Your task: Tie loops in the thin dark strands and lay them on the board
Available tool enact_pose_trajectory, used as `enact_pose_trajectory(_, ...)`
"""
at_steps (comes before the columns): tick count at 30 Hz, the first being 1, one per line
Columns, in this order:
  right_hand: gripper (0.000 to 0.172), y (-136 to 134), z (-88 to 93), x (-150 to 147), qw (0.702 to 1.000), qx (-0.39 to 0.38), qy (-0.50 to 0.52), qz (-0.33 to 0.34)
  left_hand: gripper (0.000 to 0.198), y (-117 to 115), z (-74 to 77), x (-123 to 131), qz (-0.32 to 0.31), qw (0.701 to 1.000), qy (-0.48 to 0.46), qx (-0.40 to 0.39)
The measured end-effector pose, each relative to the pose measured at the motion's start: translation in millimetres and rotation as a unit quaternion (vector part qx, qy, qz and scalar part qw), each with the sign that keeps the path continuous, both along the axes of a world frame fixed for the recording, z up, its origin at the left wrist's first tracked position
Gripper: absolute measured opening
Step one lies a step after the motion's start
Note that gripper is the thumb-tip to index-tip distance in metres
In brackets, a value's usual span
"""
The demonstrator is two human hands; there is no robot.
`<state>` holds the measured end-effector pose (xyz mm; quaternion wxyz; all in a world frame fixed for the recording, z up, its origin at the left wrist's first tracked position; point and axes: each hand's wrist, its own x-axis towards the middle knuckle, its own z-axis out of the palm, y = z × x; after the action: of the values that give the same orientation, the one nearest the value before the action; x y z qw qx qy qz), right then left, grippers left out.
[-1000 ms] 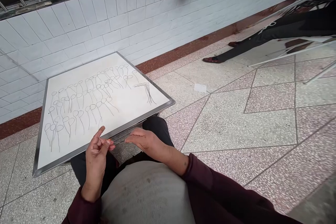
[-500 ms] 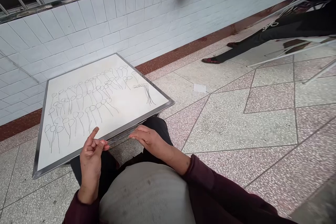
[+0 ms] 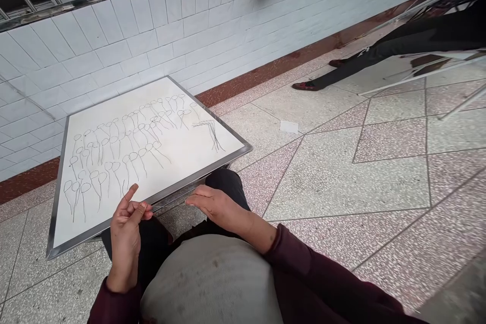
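A thin wire [image 3: 169, 204] was stretched between two bare hands, just beyond the near edge of a white desk [image 3: 182, 159].
The left hand [image 3: 127, 225] pinched one end of the wire between thumb and fingers, with one finger raised; the right hand [image 3: 214, 205] held its fingers close together at the other end. The wire ran in front of the desk's grey rim, above the person's lap. On the desk, many looped wires [image 3: 122, 136] lay in rough rows, their tails toward the person, and a small bunch of bent wires [image 3: 214, 134] lay apart near the right edge. A white scrap [image 3: 289, 127] lay on the floor [image 3: 341, 187], and beyond it another person's leg [image 3: 353, 68] stretched out near the tiled wall [image 3: 212, 35].
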<state>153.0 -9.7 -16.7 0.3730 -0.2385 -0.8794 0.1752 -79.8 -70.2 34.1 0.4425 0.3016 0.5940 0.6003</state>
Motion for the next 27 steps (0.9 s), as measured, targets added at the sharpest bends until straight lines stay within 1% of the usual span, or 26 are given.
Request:
enact_pose_trajectory(4,0.028,-1,2.6,-1,0.999,0.034,-0.039,0.006,0.071,2,1.0,-1,0.002,1.0,-0.004,-0.007)
enact_pose_trajectory(8,0.027,2,3.2,6,0.997,0.042,-0.057,-0.003,0.07,2,1.4,-7,0.0,1.0,0.006,-0.006)
enact_pose_trajectory(12,0.025,7,4.6,20,0.998,-0.004,-0.004,-0.069,0.07,2,0.4,-20,0.031,0.999,0.011,0.012)
enact_pose_trajectory(14,0.021,9,8.1,26,0.994,-0.037,0.043,-0.093,0.072,2,0.7,-23,0.032,0.999,0.011,0.018)
enact_pose_trajectory(18,0.019,9,23.2,25,0.986,-0.062,0.111,-0.108,0.08,5,4.2,-16,0.026,0.999,0.031,0.004)
enact_pose_trajectory(20,0.019,8,32.5,20,0.985,-0.066,0.12,-0.103,0.083,6,5.6,-8,0.014,0.998,0.055,-0.004)
enact_pose_trajectory(23,0.019,5,43.2,8,0.988,-0.072,0.119,-0.074,0.083,8,4.9,6,-0.02,0.993,0.113,-0.001)
enact_pose_trajectory(25,0.018,3,45.5,-3,0.989,-0.082,0.111,-0.053,0.08,8,3.6,14,-0.044,0.984,0.174,0.001)
enact_pose_trajectory(27,0.017,0,43.6,-17,0.989,-0.106,0.095,-0.04,0.077,7,2.9,23,-0.055,0.966,0.252,0.0)
